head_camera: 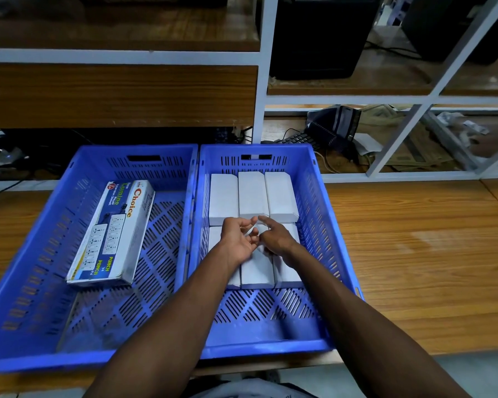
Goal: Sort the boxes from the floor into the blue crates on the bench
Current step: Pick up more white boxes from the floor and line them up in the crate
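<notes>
Two blue perforated plastic crates sitting side by side on the wooden bench (414,254). Left crate (35,254), lower left of frame, is holding one long printed cardboard box (112,234). Right crate (322,225), centre, is holding plain white boxes (253,193) in two rows. Left hand (239,239) and right hand (273,235) are hovering over the near row, fingers loosely spread, gripping nothing.

- white metal shelving frame (261,81) behind the bench, wood-grain shelf boards
- dark wooden panel (118,96) on the left of the frame
- black box-like unit (319,35) on upper shelf, second dark unit (449,24) to its right, black cable between them
- black keyboard (299,138) on lower shelf, dark striped bag (332,126) just beside it
- white paper sheet (367,142) near the bag
- tangled black cables (9,165) far left, blurred
</notes>
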The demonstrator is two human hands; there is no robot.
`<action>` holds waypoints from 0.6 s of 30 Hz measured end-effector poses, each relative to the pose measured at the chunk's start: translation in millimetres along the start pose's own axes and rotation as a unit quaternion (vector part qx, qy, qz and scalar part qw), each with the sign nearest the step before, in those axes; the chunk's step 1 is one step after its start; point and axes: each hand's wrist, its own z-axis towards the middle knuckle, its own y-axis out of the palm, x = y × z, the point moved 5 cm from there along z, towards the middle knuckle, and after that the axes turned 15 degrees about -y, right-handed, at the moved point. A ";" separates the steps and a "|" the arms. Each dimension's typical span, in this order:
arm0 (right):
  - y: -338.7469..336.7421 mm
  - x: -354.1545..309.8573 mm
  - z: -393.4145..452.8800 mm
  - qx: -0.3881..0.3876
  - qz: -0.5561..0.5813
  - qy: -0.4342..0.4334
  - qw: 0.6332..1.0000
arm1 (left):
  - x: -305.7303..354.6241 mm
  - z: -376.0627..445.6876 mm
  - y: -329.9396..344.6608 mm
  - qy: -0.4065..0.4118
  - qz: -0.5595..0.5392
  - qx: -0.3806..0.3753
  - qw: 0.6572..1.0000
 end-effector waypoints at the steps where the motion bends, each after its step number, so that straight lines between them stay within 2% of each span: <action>1: 0.2 0.1 0.4 -0.002 -0.001 -0.001 1.000 | -0.1 -0.3 0.0 -0.001 -0.001 -0.002 1.000; 18: 5.9 0.0 6.1 -0.033 -0.032 -0.020 0.999 | 0.5 -3.2 -4.2 -0.003 -0.009 -0.010 1.000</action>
